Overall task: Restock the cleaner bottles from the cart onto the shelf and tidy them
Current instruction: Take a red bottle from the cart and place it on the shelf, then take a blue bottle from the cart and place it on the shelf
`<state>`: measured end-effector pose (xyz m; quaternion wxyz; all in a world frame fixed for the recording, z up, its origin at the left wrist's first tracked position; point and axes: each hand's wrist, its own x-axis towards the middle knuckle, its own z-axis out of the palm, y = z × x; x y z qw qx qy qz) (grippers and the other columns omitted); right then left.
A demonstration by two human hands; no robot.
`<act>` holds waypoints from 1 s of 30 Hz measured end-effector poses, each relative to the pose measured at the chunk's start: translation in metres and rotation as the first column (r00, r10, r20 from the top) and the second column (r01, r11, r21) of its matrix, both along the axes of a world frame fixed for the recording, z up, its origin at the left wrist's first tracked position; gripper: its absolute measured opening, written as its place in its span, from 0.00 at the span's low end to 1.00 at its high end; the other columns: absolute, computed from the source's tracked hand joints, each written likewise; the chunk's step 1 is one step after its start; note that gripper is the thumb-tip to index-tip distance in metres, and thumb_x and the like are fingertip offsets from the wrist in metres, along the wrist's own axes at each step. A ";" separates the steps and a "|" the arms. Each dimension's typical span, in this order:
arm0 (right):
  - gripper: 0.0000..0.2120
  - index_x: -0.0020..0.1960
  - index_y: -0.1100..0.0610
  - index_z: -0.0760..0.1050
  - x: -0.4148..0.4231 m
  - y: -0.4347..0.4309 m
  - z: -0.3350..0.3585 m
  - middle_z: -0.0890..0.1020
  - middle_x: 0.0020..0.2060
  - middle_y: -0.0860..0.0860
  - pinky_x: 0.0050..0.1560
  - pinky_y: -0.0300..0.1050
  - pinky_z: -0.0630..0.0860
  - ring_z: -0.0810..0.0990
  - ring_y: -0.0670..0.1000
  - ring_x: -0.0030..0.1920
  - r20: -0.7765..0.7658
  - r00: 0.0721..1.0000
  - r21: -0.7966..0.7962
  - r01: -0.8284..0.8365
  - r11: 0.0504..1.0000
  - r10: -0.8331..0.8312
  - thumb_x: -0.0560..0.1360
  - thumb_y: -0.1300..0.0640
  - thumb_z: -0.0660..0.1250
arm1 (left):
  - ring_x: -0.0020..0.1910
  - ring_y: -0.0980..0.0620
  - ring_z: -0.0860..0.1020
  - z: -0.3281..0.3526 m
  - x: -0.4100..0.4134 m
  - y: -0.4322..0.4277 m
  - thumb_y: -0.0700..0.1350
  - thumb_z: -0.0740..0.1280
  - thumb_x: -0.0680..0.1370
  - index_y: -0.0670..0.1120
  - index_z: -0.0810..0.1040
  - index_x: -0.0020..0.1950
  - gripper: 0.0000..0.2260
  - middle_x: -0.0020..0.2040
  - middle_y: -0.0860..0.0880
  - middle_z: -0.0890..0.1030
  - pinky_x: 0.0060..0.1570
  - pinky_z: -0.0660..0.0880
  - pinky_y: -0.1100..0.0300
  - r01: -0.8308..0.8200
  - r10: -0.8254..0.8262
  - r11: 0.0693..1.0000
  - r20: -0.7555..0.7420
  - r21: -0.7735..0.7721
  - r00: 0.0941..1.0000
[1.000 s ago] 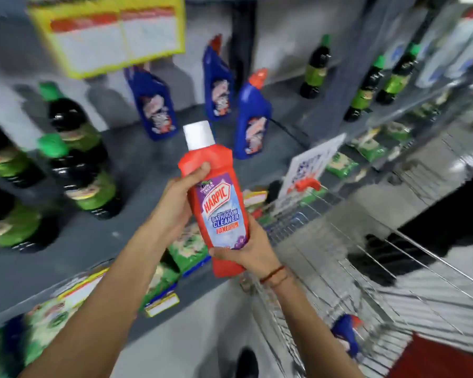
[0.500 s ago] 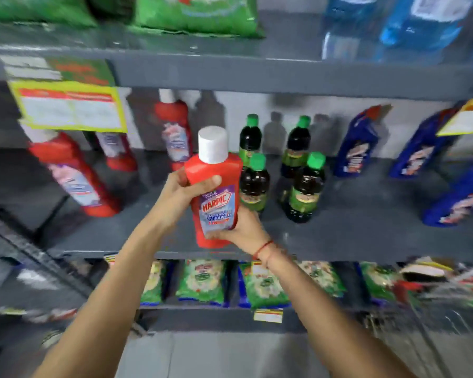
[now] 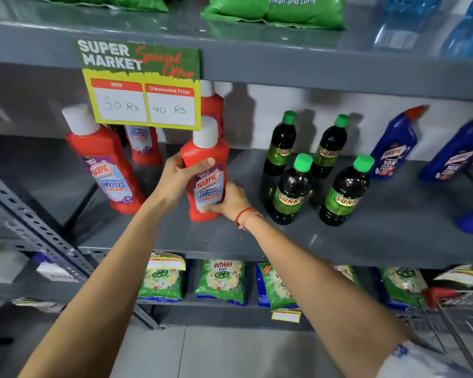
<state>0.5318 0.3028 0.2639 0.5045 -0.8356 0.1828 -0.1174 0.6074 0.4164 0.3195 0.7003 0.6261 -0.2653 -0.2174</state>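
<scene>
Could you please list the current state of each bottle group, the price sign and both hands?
Held red bottle: capped, upright, base at shelf level.
Left hand: gripping its upper body.
Right hand: gripping its lower body.
Shelved red bottles: capped, standing.
Green-capped bottles: capped, upright.
Blue bottles: capped, standing.
Price sign: hanging from the shelf edge.

You are standing in a shop, at a grey metal shelf [image 3: 366, 241] of a supermarket aisle. Evidence: a printed offer card [image 3: 141, 83] clipped to the shelf edge above reads "Super Market Special Offer", with handwritten prices. Right of the card stand branded green-capped bottles [image 3: 344, 189] in rows. Below the card, detergent packets [image 3: 221, 282] fill a lower shelf. A wire cart [image 3: 453, 328] sits far lower right of the card.
</scene>
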 end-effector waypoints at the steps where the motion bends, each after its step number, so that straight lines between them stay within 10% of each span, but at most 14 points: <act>1: 0.32 0.62 0.60 0.71 -0.002 -0.001 -0.001 0.80 0.59 0.58 0.60 0.48 0.73 0.77 0.55 0.59 -0.005 1.000 0.009 0.003 1.000 -0.003 0.61 0.60 0.78 | 0.46 0.50 0.83 0.000 0.000 -0.001 0.48 0.75 0.63 0.46 0.78 0.52 0.19 0.47 0.48 0.85 0.48 0.80 0.54 0.003 -0.003 1.000 0.004 0.015 1.000; 7: 0.24 0.58 0.63 0.72 -0.052 -0.012 -0.018 0.81 0.54 0.61 0.54 0.47 0.77 0.79 0.53 0.48 0.030 0.992 0.001 0.122 0.992 -0.122 0.65 0.60 0.75 | 0.39 0.63 0.79 -0.036 -0.019 0.008 0.49 0.74 0.67 0.44 0.78 0.54 0.18 0.44 0.53 0.83 0.40 0.75 0.69 -0.242 0.239 0.968 0.054 0.066 0.970; 12: 0.12 0.49 0.63 0.78 -0.156 -0.042 -0.030 0.83 0.45 0.56 0.40 0.24 0.72 0.79 0.39 0.38 0.094 0.955 0.096 0.272 0.958 -0.280 0.68 0.61 0.73 | 0.43 0.62 0.75 -0.109 -0.109 0.003 0.41 0.69 0.73 0.47 0.75 0.50 0.07 0.47 0.46 0.79 0.51 0.72 0.67 -0.643 0.643 0.764 0.021 0.048 0.766; 16: 0.08 0.45 0.65 0.78 -0.262 -0.092 -0.047 0.81 0.38 0.50 0.39 0.24 0.72 0.78 0.32 0.34 0.130 0.841 0.145 0.509 0.849 -0.526 0.68 0.64 0.72 | 0.37 0.69 0.77 -0.136 -0.202 -0.052 0.40 0.64 0.71 0.49 0.76 0.44 0.05 0.36 0.64 0.82 0.44 0.72 0.73 -0.237 0.234 0.963 0.034 0.130 0.972; 19: 0.07 0.45 0.69 0.77 -0.347 -0.132 -0.060 0.82 0.30 0.39 0.38 0.23 0.72 0.77 0.31 0.33 0.121 0.713 0.182 0.668 0.721 -0.691 0.67 0.71 0.70 | 0.35 0.68 0.77 -0.140 -0.274 -0.116 0.41 0.64 0.70 0.41 0.78 0.48 0.10 0.36 0.61 0.82 0.40 0.72 0.75 0.174 -0.196 0.948 0.058 0.267 0.979; 26: 0.05 0.42 0.58 0.76 -0.541 -0.189 -0.117 0.80 0.28 0.43 0.35 0.28 0.73 0.77 0.37 0.30 -0.109 0.333 0.162 0.935 0.314 -0.936 0.69 0.66 0.70 | 0.34 0.73 0.76 -0.152 -0.434 -0.246 0.37 0.67 0.73 0.40 0.79 0.51 0.07 0.43 0.47 0.82 0.40 0.71 0.77 0.624 -0.764 0.607 0.143 0.492 0.630; 30: 0.07 0.47 0.63 0.78 -0.630 -0.190 -0.176 0.79 0.38 0.55 0.40 0.40 0.76 0.77 0.53 0.38 -0.358 0.160 0.137 0.983 0.118 -0.920 0.70 0.62 0.70 | 0.41 0.56 0.81 -0.168 -0.513 -0.296 0.40 0.67 0.74 0.39 0.78 0.53 0.09 0.47 0.42 0.83 0.47 0.78 0.59 0.712 -0.886 0.437 0.124 0.550 0.448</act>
